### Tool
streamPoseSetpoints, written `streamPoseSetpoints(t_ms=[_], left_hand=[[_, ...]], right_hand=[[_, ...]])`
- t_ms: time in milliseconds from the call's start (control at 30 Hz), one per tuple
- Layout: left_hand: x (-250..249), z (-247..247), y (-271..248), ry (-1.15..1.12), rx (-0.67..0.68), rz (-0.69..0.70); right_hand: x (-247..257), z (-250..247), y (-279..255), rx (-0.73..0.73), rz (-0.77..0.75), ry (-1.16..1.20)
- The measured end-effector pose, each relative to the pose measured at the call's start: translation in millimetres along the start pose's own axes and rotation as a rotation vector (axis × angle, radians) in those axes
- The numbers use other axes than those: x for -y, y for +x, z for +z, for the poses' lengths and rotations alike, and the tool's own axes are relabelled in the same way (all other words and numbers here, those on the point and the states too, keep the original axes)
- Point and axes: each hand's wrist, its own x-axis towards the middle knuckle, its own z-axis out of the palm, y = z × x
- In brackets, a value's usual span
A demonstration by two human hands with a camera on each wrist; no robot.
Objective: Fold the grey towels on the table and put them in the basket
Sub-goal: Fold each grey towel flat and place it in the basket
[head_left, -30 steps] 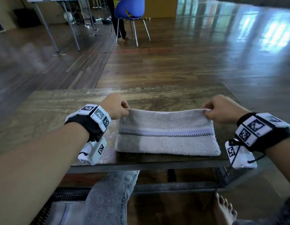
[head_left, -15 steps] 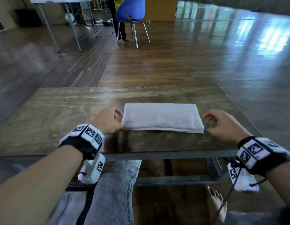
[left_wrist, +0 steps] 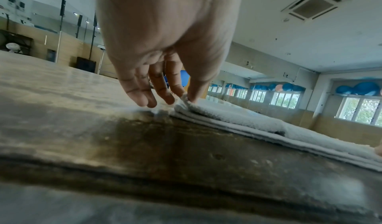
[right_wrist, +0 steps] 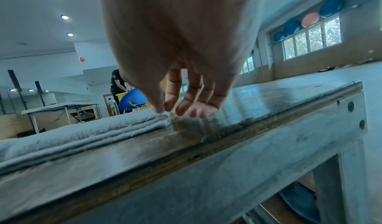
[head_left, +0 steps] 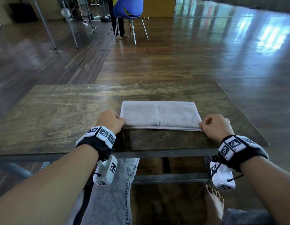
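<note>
While the head view hides it, wrist views show each hand — left hand [left_wrist: 165, 39], right hand [right_wrist: 175, 39] — pinching the towel's [head_left: 160, 115] near corners.

Blue chair [head_left: 128, 7] on glossy wood floor [head_left: 189, 54], person's bare feet [head_left: 122, 36] just behind it. Metal-legged table [right_wrist: 62, 105] far left. Blue and pink exercise balls [right_wrist: 310, 19] above windows [right_wrist: 312, 38].

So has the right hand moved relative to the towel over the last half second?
Yes. The right hand has closed in on the towel lying on the table, and now pinches its near right corner; before, it hovered just off that end.
</note>
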Motion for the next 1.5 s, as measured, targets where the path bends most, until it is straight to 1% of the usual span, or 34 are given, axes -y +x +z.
streamPoseSetpoints(t_ms=[33, 133, 167, 233, 300, 433, 500, 567, 633, 667, 733, 767, 833, 867, 900, 933, 1000, 1067, 1133, 1200, 1267, 1333, 1367, 1433, 1500], left_hand=[[-3, -2, 0, -0.027, -0.038, -0.011], [-13, -14, 4, -0.125, -0.209, -0.038], [-14, -19, 6, -0.162, -0.242, -0.035], [-14, -26, 9, -0.214, -0.259, -0.022], [-10, -27, 6, -0.201, -0.235, -0.029], [3, -9, -2, -0.122, -0.147, -0.089], [9, -1, -1, -0.135, -0.113, -0.096], [11, 2, 0, -0.152, -0.11, -0.093], [10, 3, -1, -0.146, -0.137, -0.059], [8, 2, -2, -0.131, -0.154, -0.022], [4, 4, -4, -0.082, -0.172, 0.123], [1, 7, -6, -0.041, -0.151, 0.227], [-5, 12, -13, 0.065, -0.044, 0.422], [-8, 16, -17, 0.12, 0.013, 0.478], [-10, 20, -21, 0.17, 0.049, 0.496], [-12, 23, -24, 0.209, 0.057, 0.486], [-12, 26, -30, 0.251, 0.022, 0.45], [-15, 26, -37, 0.294, -0.022, 0.445], [-21, 28, -41, 0.32, -0.061, 0.486], [-29, 33, -42, 0.279, -0.081, 0.54], [-42, 41, -39, 0.194, -0.075, 0.604], [-56, 53, -33, 0.163, -0.052, 0.638], [-62, 61, -30, 0.172, -0.022, 0.631], [-67, 77, -27, 0.194, 0.078, 0.569], [-61, 91, -26, 0.236, 0.148, 0.508]], right_hand=[[2, -3, 1, -0.032, -0.004, 0.012], [9, -15, 4, -0.144, -0.056, 0.073], [11, -20, 5, -0.168, -0.077, 0.096], [13, -27, 4, -0.183, -0.107, 0.125], [9, -28, 1, -0.141, -0.11, 0.122], [-5, -16, -6, -0.008, -0.068, 0.047], [-9, -11, -7, 0.013, -0.032, 0.042], [-10, -7, -7, 0.022, -0.008, 0.035], [-8, -4, -9, -0.029, -0.028, -0.003], [-6, -2, -11, -0.076, -0.068, -0.022], [-3, 4, -16, -0.133, -0.233, -0.037], [-1, 7, -17, -0.107, -0.336, -0.039], [6, 13, -23, 0.027, -0.496, -0.078], [8, 17, -26, 0.097, -0.533, -0.125], [9, 20, -28, 0.14, -0.544, -0.175], [11, 22, -31, 0.145, -0.537, -0.214], [13, 24, -37, 0.08, -0.514, -0.253], [17, 22, -42, 0.012, -0.525, -0.315], [22, 21, -46, -0.046, -0.562, -0.324], [29, 23, -49, -0.073, -0.592, -0.231], [40, 31, -48, -0.039, -0.61, -0.143], [54, 44, -45, 0.021, -0.634, -0.112], [61, 52, -43, 0.046, -0.632, -0.104], [68, 68, -40, 0.116, -0.596, -0.123], [67, 83, -39, 0.17, -0.555, -0.205]])
